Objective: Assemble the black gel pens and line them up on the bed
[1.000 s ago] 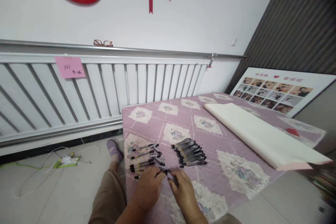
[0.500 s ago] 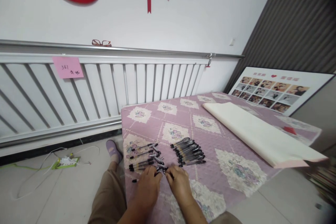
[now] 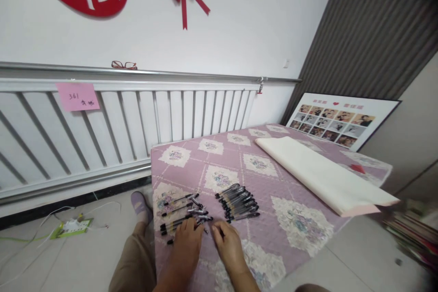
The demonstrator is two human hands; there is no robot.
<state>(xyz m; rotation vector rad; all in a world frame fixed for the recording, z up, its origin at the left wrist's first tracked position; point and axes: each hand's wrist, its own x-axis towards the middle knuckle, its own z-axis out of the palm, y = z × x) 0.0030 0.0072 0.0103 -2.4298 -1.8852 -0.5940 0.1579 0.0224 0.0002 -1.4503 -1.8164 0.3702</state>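
Observation:
My left hand [image 3: 186,245] rests on the pink quilted table cover [image 3: 273,182], fingers curled at the near end of a loose scatter of black pens [image 3: 179,210], pinching one of them. Close beside it, my right hand [image 3: 228,247] has its fingers bent together; what they hold is too small to name. Just beyond the right hand lies a neat row of capped black pens [image 3: 238,200], side by side. The fingertips of both hands almost meet.
A long cream paper roll [image 3: 321,175] lies across the table's right half. A framed photo collage [image 3: 337,121] leans behind it. A white radiator [image 3: 137,118] with a pink note [image 3: 77,96] lines the wall. Cables and a power strip [image 3: 70,227] lie on the floor at left.
The camera has swung right and slightly up, so everything sits further left and lower. Both hands drew a little nearer to me and stayed together at the loose pens.

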